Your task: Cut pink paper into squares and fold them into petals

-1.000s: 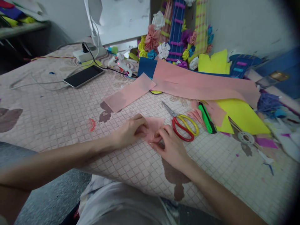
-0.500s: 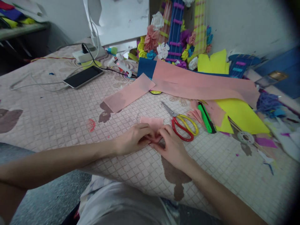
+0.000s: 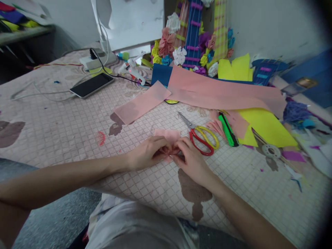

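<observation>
A short pink paper piece (image 3: 169, 134) is grasped between the fingertips of the left hand (image 3: 149, 154) and the right hand (image 3: 192, 157) at the bench (image 3: 85, 128), near the person. Its near part is creased and bunched; its far end is flat. Gathering is judged partly done, the flat end being left. A longer pink strip (image 3: 142, 103) is seen flat beyond; the scissors (image 3: 192, 127) are unheld, just beside the right hand.
</observation>
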Demonstrator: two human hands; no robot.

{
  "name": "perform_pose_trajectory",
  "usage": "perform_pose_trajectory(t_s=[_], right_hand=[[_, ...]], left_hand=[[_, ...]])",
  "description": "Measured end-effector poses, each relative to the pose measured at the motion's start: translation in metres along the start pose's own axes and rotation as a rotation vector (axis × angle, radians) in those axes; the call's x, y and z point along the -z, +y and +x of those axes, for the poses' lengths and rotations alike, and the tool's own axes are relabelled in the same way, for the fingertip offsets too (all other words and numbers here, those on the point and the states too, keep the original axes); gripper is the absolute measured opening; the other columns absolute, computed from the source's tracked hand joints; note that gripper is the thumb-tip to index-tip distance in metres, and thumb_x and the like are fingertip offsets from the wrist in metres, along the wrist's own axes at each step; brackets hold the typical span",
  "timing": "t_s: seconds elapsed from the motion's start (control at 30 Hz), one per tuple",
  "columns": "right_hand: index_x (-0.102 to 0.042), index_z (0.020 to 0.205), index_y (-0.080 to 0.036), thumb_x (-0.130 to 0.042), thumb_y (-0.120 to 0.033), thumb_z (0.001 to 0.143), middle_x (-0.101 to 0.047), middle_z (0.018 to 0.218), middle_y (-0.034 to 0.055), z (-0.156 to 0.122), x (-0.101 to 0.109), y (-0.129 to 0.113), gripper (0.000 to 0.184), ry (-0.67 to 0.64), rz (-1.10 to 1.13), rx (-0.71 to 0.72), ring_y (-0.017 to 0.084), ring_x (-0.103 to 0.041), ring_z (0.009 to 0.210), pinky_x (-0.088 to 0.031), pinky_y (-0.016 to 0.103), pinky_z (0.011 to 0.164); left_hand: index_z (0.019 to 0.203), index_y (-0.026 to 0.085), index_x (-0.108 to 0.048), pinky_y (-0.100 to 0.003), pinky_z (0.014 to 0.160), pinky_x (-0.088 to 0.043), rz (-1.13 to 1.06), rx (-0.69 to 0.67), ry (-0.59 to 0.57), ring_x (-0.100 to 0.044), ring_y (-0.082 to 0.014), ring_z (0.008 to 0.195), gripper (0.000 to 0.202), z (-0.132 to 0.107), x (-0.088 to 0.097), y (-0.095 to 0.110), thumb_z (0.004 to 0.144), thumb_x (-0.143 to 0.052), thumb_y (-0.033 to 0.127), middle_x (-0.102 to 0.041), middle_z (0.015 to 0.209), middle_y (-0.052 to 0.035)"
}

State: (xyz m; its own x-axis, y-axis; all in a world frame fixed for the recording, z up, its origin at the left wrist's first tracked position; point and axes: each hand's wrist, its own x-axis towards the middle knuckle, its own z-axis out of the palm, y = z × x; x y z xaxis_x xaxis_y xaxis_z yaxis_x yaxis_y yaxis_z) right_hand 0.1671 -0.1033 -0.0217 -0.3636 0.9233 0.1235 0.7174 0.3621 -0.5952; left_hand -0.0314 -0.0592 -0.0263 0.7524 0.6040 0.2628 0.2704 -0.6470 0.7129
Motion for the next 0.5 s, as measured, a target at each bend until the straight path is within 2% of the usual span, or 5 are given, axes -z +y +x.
perform_pose_trajectory(t_s=[0.13,0.3,0.5], right_hand=[[-0.050,0.092,-0.024,-0.051,-0.007,0.081,-0.050,0.097,0.0039,0.000,0.000,0.002,0.020,0.019,0.032,-0.005,0.019,-0.057,0.089,-0.052,0.037,0.077],[-0.050,0.092,-0.024,-0.046,-0.003,0.080,-0.048,0.096,0.0041,0.000,0.001,0.009,0.025,0.078,0.021,-0.009,0.019,-0.056,0.088,-0.052,0.037,0.076],[-0.049,0.093,-0.024,-0.041,-0.003,0.081,-0.047,0.097,0.0053,0.001,0.002,0.015,0.025,0.121,-0.026,0.030,0.020,-0.054,0.088,-0.051,0.039,0.078]], left_hand=[[0.094,0.016,-0.058,-0.030,0.080,-0.046,0.007,-0.053,-0.041,-0.057,-0.0159,0.089,0.012,0.001,0.001,0.000,0.088,-0.048,0.013,-0.061,0.093,-0.0065],[0.095,0.016,-0.061,-0.031,0.083,-0.046,0.043,-0.074,-0.069,-0.057,-0.0171,0.091,0.017,0.001,0.001,-0.004,0.089,-0.046,0.012,-0.061,0.097,-0.0079],[0.092,0.015,-0.061,-0.031,0.083,-0.045,0.044,-0.034,-0.128,-0.056,-0.0167,0.090,0.019,0.005,0.007,0.006,0.093,-0.043,0.021,-0.061,0.097,-0.0074]])
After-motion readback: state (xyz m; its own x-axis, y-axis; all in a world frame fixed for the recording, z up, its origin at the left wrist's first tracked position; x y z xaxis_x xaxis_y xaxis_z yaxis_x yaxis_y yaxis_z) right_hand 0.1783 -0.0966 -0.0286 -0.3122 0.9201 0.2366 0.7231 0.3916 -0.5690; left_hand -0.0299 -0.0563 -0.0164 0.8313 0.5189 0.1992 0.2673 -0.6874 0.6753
